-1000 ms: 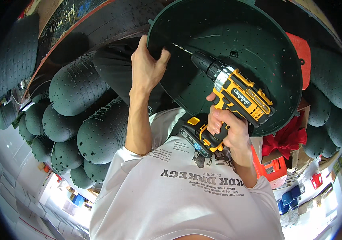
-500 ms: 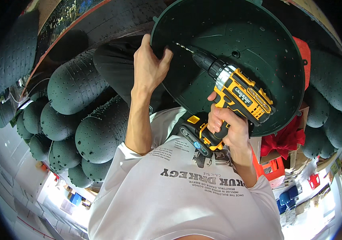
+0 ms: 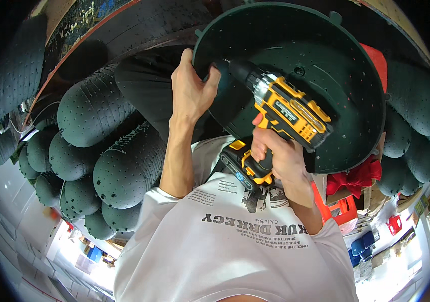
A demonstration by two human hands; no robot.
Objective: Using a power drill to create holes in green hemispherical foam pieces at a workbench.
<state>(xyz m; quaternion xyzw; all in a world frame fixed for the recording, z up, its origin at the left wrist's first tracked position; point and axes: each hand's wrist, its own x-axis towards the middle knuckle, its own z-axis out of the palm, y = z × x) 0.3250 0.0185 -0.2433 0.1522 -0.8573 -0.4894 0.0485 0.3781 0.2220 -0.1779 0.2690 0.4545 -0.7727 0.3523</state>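
Observation:
A large round dark green plastic basin (image 3: 325, 126), dotted with small holes and with tabs along its rim, is tilted so that I look into it. My left hand (image 3: 193, 90) is closed on its left rim, thumb inside and fingers outside. In my right hand (image 3: 280, 151) is a yellow and black cordless drill (image 3: 295, 110), gripped round its handle. The chuck points left toward the inner wall beside my left thumb. Shadow and blur leave the bit hard to see, so I cannot tell whether it is in the wall. The drill's battery base hangs just before my white shirt.
Stacks of nested dark green basins (image 3: 129, 166) with holes stand on the left, and more such stacks (image 3: 411, 146) on the right. Right of my forearm are a red stool (image 3: 343, 211) and a red cloth (image 3: 356, 178). My dark-trousered leg (image 3: 144, 83) lies left of the basin.
The drill has moved left, bringing its bit to the basin's wall by my left thumb. The basin has turned and shifted slightly toward me; my left hand keeps its hold on the rim.

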